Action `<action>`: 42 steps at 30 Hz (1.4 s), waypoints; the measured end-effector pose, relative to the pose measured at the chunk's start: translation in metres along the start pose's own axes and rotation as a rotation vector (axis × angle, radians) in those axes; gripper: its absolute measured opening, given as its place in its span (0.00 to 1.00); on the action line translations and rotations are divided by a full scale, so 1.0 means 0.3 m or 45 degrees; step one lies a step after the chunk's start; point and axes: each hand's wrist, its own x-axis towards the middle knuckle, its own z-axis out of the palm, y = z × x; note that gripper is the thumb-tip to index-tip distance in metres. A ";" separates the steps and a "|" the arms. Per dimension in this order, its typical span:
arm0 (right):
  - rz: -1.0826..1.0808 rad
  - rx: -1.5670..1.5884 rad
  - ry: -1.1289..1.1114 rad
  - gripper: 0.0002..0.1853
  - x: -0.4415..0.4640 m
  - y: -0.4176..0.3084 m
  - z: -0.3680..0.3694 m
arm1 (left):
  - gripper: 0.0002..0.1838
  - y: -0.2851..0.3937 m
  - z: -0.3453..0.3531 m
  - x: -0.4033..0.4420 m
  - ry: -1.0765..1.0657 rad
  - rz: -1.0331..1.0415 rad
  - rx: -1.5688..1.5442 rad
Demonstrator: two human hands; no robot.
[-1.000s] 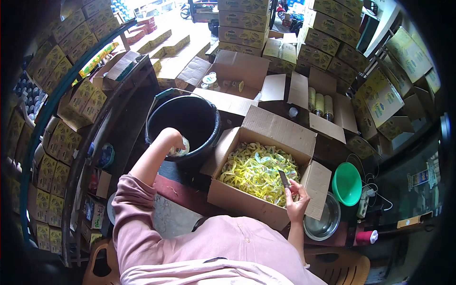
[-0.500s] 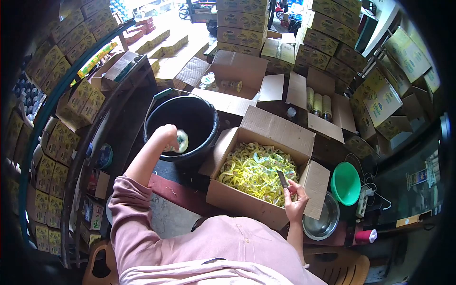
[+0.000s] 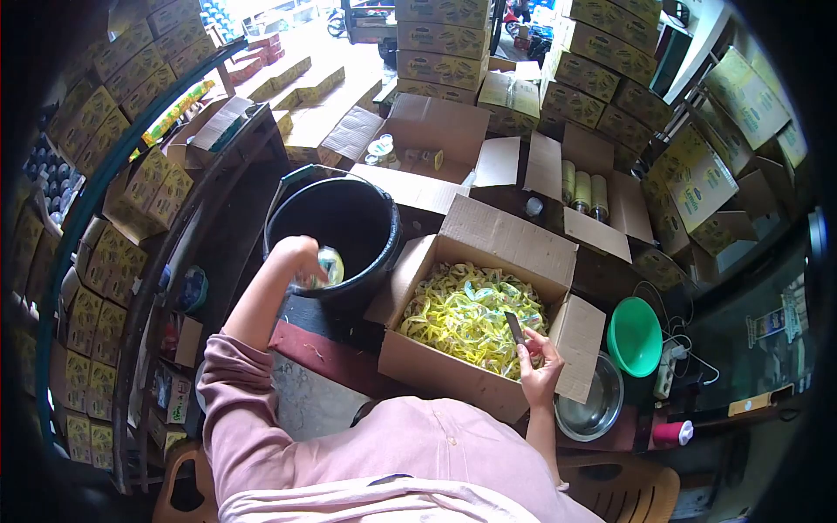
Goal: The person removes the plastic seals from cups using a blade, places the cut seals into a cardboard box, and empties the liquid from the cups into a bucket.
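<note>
My left hand (image 3: 301,260) holds a small clear container with a pale, greenish label (image 3: 330,265) at the near rim of a black bucket (image 3: 391,248). In my right hand (image 3: 541,370) is a dark, flat blade-like tool (image 3: 514,328), pointing up and away from me. It is over the near right edge of an open cardboard box (image 3: 508,228). Inside the box lies a heap of yellow-green wrappers or strips (image 3: 458,318). The fingertips of my left hand are partly hidden by the hand itself.
Right of the box are a clear bowl (image 3: 602,418), a green bowl (image 3: 635,337) and a red thread spool (image 3: 672,433). Behind stand open cartons, one with yellow cylinders (image 3: 583,189). Stacked cartons (image 3: 443,39) rise farther back; a shelf (image 3: 179,261) lines the left.
My left hand with the container has moved slightly left and toward me along the bucket rim, and the container has turned. My right hand has barely moved with its tool.
</note>
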 end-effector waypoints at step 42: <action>-1.075 -0.438 0.007 0.12 0.317 -0.297 -0.042 | 0.35 0.590 0.099 -0.235 0.874 1.335 -1.525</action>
